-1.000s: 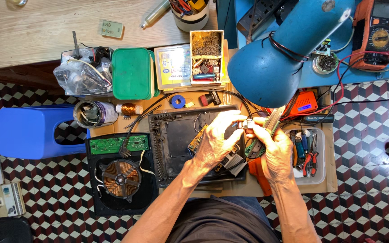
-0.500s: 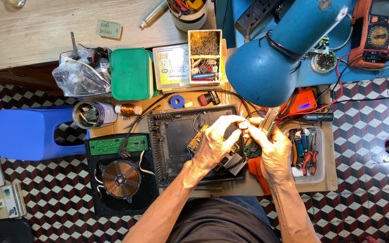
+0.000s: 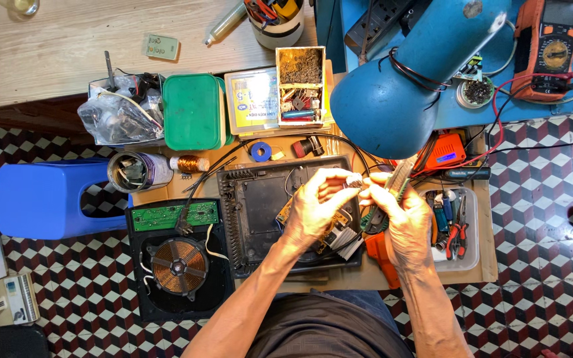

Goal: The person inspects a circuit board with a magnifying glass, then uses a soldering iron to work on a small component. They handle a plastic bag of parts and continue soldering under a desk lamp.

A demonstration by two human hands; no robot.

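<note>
Small grey part (image 3: pixel 353 179) pinched between fingertips of both hands, held above black appliance casing (image 3: pixel 260 205), just under blue lamp shade (image 3: pixel 392 106). Left hand (image 3: pixel 313 209) curled, fingers closed on part. Right hand (image 3: pixel 402 215) grips part too, with green-handled tool (image 3: pixel 399 178) along fingers. Circuit board with heatsink (image 3: pixel 336 233) below hands. Copper coil unit (image 3: pixel 179 265) left of casing. Clear tray of pliers (image 3: pixel 459 232) right, on tabletop (image 3: pixel 479 275).
</note>
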